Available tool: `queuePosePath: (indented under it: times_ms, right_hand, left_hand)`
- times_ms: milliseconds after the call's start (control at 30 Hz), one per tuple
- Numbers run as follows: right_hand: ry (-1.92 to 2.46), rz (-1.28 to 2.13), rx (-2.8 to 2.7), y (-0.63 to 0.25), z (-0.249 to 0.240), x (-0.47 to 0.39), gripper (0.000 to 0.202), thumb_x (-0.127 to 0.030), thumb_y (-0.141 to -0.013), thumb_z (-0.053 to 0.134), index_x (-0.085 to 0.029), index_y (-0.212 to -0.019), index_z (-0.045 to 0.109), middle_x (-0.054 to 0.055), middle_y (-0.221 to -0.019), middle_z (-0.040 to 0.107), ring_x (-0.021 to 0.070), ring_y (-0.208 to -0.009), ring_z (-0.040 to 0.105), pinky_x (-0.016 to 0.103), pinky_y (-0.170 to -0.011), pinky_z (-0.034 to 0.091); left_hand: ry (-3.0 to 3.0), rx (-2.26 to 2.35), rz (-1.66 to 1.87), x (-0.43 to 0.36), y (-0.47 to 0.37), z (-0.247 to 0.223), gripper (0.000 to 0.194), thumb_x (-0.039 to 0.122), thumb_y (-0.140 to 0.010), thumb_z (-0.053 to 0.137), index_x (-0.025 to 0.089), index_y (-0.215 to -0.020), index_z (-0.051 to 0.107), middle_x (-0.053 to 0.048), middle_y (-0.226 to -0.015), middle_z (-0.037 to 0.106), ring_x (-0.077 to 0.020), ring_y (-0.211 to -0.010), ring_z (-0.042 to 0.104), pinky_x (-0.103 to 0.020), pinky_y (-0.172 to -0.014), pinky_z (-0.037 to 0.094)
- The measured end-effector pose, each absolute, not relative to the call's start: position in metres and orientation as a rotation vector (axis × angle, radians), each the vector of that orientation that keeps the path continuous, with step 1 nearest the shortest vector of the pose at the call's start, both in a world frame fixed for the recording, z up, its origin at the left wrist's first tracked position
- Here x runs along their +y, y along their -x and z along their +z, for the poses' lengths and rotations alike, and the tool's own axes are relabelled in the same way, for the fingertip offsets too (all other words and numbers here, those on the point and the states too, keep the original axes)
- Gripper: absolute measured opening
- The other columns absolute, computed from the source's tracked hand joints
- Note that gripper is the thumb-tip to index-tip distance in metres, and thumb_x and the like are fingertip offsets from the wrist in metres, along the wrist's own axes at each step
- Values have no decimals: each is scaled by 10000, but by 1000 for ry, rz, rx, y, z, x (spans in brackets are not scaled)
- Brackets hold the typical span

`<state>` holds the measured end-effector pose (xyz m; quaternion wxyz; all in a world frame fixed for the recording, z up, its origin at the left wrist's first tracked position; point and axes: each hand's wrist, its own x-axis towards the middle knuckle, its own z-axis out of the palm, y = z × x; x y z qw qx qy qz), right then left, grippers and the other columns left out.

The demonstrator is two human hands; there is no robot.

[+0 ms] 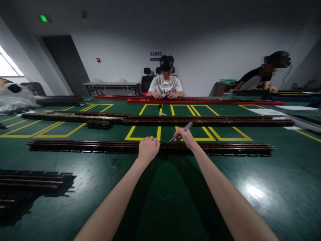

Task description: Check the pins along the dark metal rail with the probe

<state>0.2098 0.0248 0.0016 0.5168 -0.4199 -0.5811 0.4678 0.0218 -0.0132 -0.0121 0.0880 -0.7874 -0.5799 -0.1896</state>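
A long black rail strip with copper-coloured lines along it lies across the green table in front of me. My left hand is closed over its middle, fingers curled over the far edge. In my right hand is a slim screwdriver with a silvery handle. The screwdriver slants down to the left, and its tip is close to the strip, just right of my left hand. Whether the tip touches the strip I cannot tell.
Beyond lie more black strips over yellow floor-style markings, then red strips. Other dark strips lie near left. A small tool rests ahead, with papers at right. One person sits opposite; another leans over at far right.
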Motion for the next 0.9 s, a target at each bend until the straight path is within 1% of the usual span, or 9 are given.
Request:
queuePosePath:
  times_ms: [133, 400, 733, 900]
  right_hand:
    - [998, 1125, -1358, -212, 0, 26, 185, -218, -622, 517, -160, -449, 547, 4, -426, 539, 111, -411, 515, 231, -445, 413]
    - [992, 1121, -1361, -212, -3, 29, 170, -216, -622, 537, -169, -459, 539, -3, -422, 526, 106, -408, 506, 224, -433, 419]
    - [985, 1094, -1369, -210, -2, 28, 162, -242, -604, 534, -175, -457, 526, -15, -417, 508, 98, -387, 491, 220, -418, 412]
    - [985, 1094, -1384, -211, -3, 28, 165, -243, -621, 533, -172, -471, 534, -15, -433, 513, 98, -400, 496, 223, -429, 419]
  left_hand:
    - [2275, -1672, -601, -13, -22, -18, 470, 275, -916, 246, 135, -776, 673, -105, -801, 677, -208, -745, 612, -344, -665, 438]
    - [2311, -1692, -628, -15, -21, -18, 497, 286, -921, 220, 137, -775, 671, -108, -789, 673, -196, -718, 601, -333, -655, 423]
    - [2254, -1673, -548, -15, -21, -18, 475, 268, -917, 230, 140, -803, 673, -113, -831, 673, -216, -781, 604, -350, -677, 406]
    - [2267, -1674, -565, -15, -21, -18, 477, 272, -917, 233, 138, -807, 678, -118, -834, 674, -216, -776, 604, -353, -685, 413]
